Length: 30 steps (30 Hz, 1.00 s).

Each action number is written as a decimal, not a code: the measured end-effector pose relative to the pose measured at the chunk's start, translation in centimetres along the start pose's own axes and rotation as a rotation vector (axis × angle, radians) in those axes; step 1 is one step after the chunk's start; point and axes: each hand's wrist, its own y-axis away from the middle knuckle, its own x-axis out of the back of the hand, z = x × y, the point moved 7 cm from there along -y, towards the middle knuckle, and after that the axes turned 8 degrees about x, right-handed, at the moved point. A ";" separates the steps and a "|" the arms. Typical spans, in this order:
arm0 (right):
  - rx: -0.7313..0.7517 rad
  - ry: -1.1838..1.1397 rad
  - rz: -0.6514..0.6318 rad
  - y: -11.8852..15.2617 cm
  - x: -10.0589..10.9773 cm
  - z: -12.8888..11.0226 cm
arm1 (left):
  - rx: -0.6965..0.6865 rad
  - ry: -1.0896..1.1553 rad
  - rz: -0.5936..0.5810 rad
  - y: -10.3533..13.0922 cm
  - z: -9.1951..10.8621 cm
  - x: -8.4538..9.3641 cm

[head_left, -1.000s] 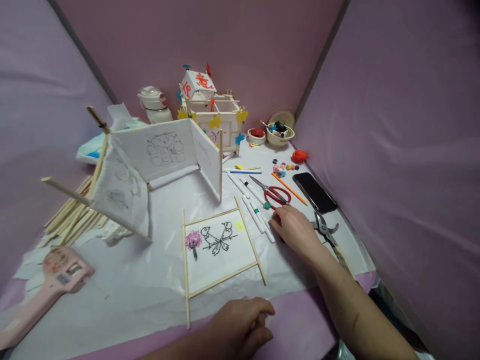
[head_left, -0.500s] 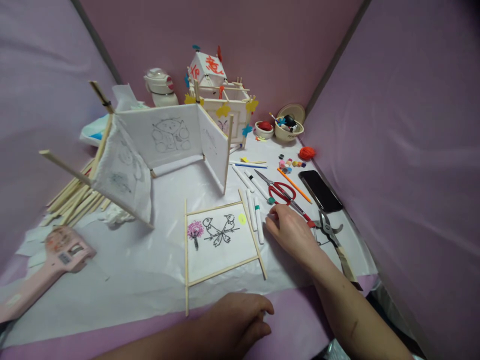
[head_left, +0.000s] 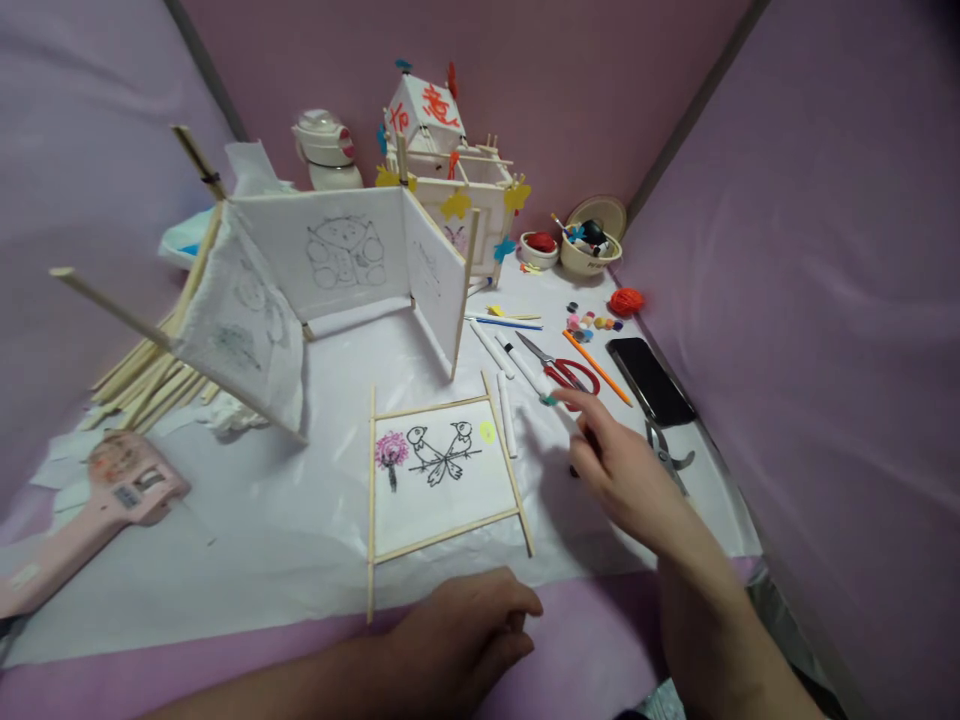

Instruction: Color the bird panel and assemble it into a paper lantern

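My right hand (head_left: 626, 470) is raised over the right side of the table, fingers closed around a marker almost wholly hidden by the hand; a small dark end (head_left: 574, 471) shows below the fingers. My left hand (head_left: 480, 625) rests near the front edge with thumb and fingers curled together; what they hold, if anything, is hidden. Between the hands and the back lies a stick frame (head_left: 442, 539) around a white sheet (head_left: 450, 510) with two drawn birds, a pink flower and a yellow spot. A white marker (head_left: 507, 415) lies beside its right stick.
A standing panel structure (head_left: 345, 300) with drawings is at the left, before a decorated model house (head_left: 480, 200). Red-handled scissors (head_left: 574, 378), an orange pencil (head_left: 598, 367), a phone (head_left: 649, 380) and pruning shears (head_left: 664, 450) lie right. A pink glue gun (head_left: 127, 490) lies left.
My right hand has lifted off the table and shifted right. The green-banded marker beside the frame is gone from its place. My left hand has barely moved.
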 end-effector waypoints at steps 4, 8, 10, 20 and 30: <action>0.518 -0.492 -0.626 3.9 -0.8 -5.2 | 0.004 0.280 0.164 0.2 -0.9 0.8; 0.554 -0.475 -0.777 4.7 -2.1 -6.0 | -0.016 0.183 0.210 0.0 -0.8 1.1; 0.543 -0.496 -0.791 4.2 -2.5 -5.9 | -0.009 -0.004 0.187 -0.1 -0.3 1.0; 0.483 -0.758 -0.414 3.3 -5.6 -6.4 | 0.038 0.153 -0.018 -0.8 0.8 1.0; 0.312 -1.136 0.273 1.6 0.4 -1.5 | 0.267 0.622 -0.512 0.7 1.5 -1.7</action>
